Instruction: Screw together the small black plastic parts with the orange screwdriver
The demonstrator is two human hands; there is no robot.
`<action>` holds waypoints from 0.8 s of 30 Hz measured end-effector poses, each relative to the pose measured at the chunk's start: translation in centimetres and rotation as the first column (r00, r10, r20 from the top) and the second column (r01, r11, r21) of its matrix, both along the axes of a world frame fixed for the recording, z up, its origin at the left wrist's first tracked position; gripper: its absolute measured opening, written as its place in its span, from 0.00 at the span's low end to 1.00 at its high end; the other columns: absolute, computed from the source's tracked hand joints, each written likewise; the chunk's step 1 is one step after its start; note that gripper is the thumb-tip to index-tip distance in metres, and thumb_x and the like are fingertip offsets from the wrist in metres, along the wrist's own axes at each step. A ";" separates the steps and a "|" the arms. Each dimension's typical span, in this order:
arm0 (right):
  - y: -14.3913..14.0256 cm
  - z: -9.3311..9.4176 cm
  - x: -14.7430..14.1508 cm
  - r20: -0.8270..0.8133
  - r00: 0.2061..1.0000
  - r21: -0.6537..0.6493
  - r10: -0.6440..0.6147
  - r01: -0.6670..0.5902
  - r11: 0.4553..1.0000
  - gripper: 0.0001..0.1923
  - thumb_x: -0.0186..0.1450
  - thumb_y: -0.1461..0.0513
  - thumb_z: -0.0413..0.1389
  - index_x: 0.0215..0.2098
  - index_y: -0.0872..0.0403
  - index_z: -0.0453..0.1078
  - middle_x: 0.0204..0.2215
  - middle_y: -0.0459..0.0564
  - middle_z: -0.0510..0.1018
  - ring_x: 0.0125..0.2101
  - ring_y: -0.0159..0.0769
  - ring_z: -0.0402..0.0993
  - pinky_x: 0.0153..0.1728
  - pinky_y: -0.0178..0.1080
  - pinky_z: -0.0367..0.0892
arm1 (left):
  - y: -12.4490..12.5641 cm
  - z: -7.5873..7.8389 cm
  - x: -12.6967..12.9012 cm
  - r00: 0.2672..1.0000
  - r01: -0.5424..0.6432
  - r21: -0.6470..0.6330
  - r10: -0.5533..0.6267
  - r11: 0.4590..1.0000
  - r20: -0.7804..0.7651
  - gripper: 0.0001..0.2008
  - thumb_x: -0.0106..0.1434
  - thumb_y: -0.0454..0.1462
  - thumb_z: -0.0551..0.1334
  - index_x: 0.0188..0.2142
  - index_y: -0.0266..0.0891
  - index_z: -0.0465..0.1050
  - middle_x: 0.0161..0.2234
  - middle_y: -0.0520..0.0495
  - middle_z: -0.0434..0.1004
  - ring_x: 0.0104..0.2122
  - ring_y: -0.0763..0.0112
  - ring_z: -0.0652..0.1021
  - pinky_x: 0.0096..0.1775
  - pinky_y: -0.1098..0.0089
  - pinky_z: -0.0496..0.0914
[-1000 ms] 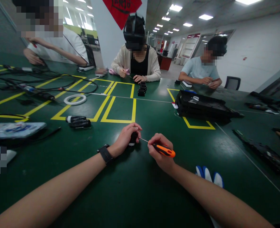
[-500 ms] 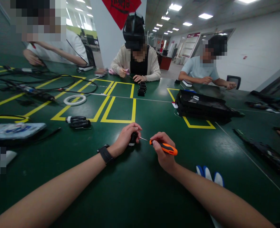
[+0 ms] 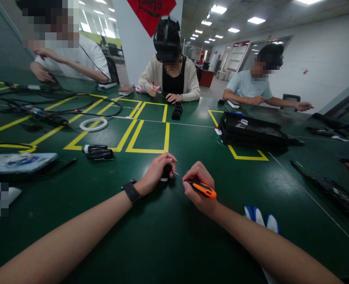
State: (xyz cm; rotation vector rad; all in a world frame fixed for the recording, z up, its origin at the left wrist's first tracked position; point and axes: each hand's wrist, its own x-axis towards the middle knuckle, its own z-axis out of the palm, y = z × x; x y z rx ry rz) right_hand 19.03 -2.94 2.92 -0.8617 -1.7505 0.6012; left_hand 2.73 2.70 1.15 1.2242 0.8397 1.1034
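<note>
My left hand (image 3: 155, 172), with a black watch on its wrist, is closed around a small black object (image 3: 166, 172) with a white band at its lower end. Its fingers hide most of that object, so its kind does not show. In my right hand (image 3: 202, 175) is a screwdriver (image 3: 204, 191) with an orange and black handle, gripped between thumb and fingers. The thin metal shaft points left, its tip close to the black object and partly behind my left fingertips. Whether the tip touches is not clear.
Left of my hands lie black cylindrical pieces (image 3: 97, 152), a white ring (image 3: 93, 124) and tangled cables (image 3: 44, 112). A black case (image 3: 254, 132) and a circuit board strip (image 3: 328, 187) are on the right. A blue-and-white glove (image 3: 260, 217) lies under my right forearm. Several people sit around the table.
My right hand has shifted slightly left, and the screwdriver has turned in its fingers, its handle end lower. My left hand stays put. The person at far right has stretched an arm outward.
</note>
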 end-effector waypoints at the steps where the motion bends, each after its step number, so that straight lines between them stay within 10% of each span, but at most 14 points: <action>1: -0.1 0.1 0.0 -0.003 1.000 -0.019 -0.014 0.014 1.000 0.04 0.54 0.65 0.55 0.30 0.53 0.65 0.26 0.45 0.65 0.25 0.30 0.61 0.25 0.35 0.59 | 0.0 0.0 0.0 1.000 0.007 0.004 -0.007 1.000 -0.001 0.09 0.57 0.40 0.52 0.33 0.37 0.64 0.20 0.53 0.68 0.17 0.76 0.69 0.21 0.75 0.62; 13: -0.1 -0.3 -0.1 0.002 0.999 0.044 0.047 -0.047 0.998 0.04 0.56 0.65 0.52 0.30 0.53 0.68 0.25 0.46 0.66 0.26 0.31 0.63 0.28 0.37 0.61 | 0.0 0.2 0.0 1.000 -0.020 -0.009 0.021 1.000 0.004 0.10 0.57 0.40 0.52 0.34 0.36 0.64 0.20 0.53 0.69 0.17 0.76 0.69 0.21 0.76 0.62; 20: -0.1 -0.4 -0.2 -0.179 0.984 -0.224 0.006 -0.046 0.974 0.09 0.60 0.63 0.50 0.40 0.52 0.59 0.19 0.39 0.62 0.17 0.26 0.57 0.18 0.31 0.54 | 0.1 0.0 0.0 1.000 -0.012 0.002 0.012 1.000 0.008 0.09 0.57 0.40 0.52 0.33 0.37 0.64 0.20 0.54 0.68 0.17 0.76 0.69 0.21 0.75 0.62; 24: 0.0 -0.4 0.0 -0.121 0.992 -0.102 0.028 -0.041 0.994 0.03 0.57 0.65 0.52 0.31 0.54 0.63 0.25 0.44 0.66 0.24 0.29 0.63 0.26 0.34 0.60 | 0.2 -0.2 -0.1 1.000 0.010 0.018 -0.010 1.000 0.012 0.09 0.58 0.40 0.52 0.34 0.37 0.64 0.21 0.53 0.68 0.17 0.76 0.70 0.21 0.76 0.62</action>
